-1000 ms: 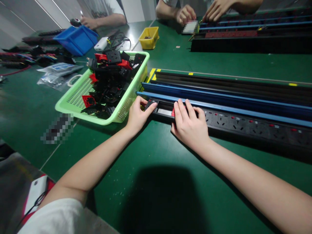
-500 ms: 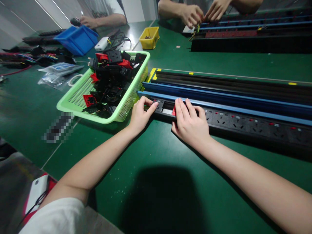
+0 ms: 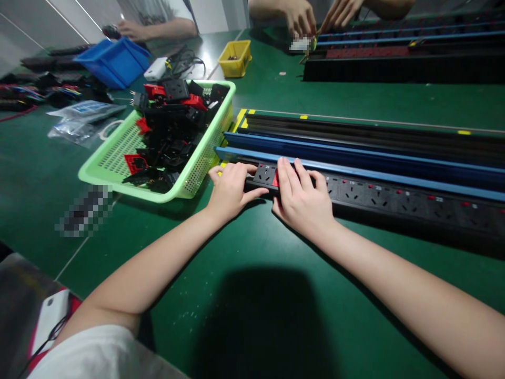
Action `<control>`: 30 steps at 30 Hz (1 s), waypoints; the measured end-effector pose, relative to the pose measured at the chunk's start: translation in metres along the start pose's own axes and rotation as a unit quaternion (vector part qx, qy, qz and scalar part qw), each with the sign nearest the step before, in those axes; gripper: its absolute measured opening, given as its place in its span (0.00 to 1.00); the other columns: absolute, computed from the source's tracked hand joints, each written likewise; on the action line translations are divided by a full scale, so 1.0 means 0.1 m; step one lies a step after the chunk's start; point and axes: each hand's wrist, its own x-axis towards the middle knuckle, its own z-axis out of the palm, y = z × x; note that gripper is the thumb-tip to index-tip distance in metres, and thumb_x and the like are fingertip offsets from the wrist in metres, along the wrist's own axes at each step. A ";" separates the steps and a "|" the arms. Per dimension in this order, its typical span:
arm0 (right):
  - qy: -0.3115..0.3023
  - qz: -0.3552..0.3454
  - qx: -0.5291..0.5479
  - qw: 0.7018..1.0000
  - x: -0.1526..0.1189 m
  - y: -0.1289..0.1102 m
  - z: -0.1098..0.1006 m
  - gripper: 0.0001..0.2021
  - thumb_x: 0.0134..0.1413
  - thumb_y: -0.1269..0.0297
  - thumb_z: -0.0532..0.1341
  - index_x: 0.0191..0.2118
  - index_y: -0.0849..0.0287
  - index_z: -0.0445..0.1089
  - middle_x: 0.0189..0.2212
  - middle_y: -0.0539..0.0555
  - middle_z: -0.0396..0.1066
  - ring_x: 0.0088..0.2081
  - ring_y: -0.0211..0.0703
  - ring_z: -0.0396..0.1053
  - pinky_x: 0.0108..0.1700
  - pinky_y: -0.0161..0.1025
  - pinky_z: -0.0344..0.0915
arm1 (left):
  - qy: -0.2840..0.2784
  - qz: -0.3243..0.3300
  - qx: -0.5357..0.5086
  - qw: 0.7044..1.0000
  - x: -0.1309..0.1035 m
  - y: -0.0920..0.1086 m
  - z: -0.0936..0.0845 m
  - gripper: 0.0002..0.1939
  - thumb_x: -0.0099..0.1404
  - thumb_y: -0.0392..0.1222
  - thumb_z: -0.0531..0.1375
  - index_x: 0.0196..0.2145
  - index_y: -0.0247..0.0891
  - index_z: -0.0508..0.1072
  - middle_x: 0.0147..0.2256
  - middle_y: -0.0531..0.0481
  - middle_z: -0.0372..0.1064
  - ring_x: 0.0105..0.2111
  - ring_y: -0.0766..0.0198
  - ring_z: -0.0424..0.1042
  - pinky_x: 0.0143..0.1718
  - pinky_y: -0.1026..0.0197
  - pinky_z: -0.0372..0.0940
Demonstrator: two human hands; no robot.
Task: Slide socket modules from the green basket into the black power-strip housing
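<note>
A long black power strip [image 3: 410, 210] lies across the table, with a row of numbered socket modules along its top. My left hand [image 3: 232, 189] grips the strip's left end, thumb along the front side and fingers at the top beside a black socket module [image 3: 264, 173]. That module sits against a red socket module [image 3: 275, 178], mostly covered by my right hand [image 3: 305, 192]. The right fingers lie over the strip's top while the thumb presses its front side. Behind the strip run blue-edged rails [image 3: 355, 173].
A green basket [image 3: 92, 166] of loose black and red socket modules stands left of the strip. Farther back are a blue bin [image 3: 114, 60], a yellow box [image 3: 235, 60] and plastic bags [image 3: 79, 118]. Across the table, a co-worker's hands [image 3: 315, 18] work at another strip [image 3: 394, 68].
The black socket module has slid right against the red one, closing the gap between them. My left hand has shifted right, its thumb now along the strip's front. My right hand stays on the strip.
</note>
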 end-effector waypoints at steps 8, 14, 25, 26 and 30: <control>0.003 -0.002 -0.009 1.000 0.00 0.01 0.02 0.34 0.66 0.65 0.51 0.73 0.76 0.50 0.70 0.71 0.58 0.68 0.68 0.59 0.62 0.56 0.54 | -0.005 0.009 0.016 1.000 0.00 -0.03 0.01 0.42 0.56 0.63 0.71 0.62 0.42 0.66 0.48 0.39 0.76 0.47 0.46 0.71 0.53 0.48 0.50; -0.001 0.004 0.001 1.000 0.00 0.01 0.02 0.35 0.65 0.65 0.52 0.74 0.75 0.49 0.70 0.71 0.57 0.68 0.67 0.58 0.63 0.55 0.54 | -0.015 0.031 0.031 0.999 0.00 -0.04 -0.02 0.36 0.59 0.64 0.68 0.61 0.47 0.69 0.45 0.42 0.77 0.44 0.47 0.72 0.52 0.48 0.50; 0.001 0.002 -0.005 1.000 0.00 0.00 0.02 0.32 0.68 0.64 0.51 0.73 0.76 0.52 0.70 0.70 0.58 0.68 0.66 0.59 0.63 0.54 0.54 | 0.007 0.067 0.050 0.997 0.02 -0.06 -0.07 0.33 0.61 0.63 0.67 0.59 0.46 0.74 0.40 0.42 0.78 0.40 0.50 0.73 0.51 0.46 0.52; -0.001 0.003 0.000 1.000 0.00 0.00 0.02 0.33 0.68 0.65 0.51 0.73 0.76 0.52 0.70 0.70 0.57 0.68 0.66 0.59 0.63 0.54 0.55 | 0.016 0.077 0.066 0.995 0.01 -0.06 -0.06 0.33 0.61 0.62 0.66 0.60 0.46 0.73 0.41 0.41 0.78 0.40 0.50 0.73 0.51 0.46 0.52; -0.011 0.002 0.012 1.000 -0.01 0.01 0.03 0.33 0.67 0.65 0.52 0.73 0.75 0.49 0.71 0.70 0.56 0.70 0.66 0.56 0.64 0.55 0.55 | 0.039 0.124 0.081 0.988 -0.02 -0.08 -0.04 0.29 0.66 0.57 0.65 0.62 0.44 0.72 0.46 0.40 0.76 0.45 0.50 0.74 0.53 0.45 0.57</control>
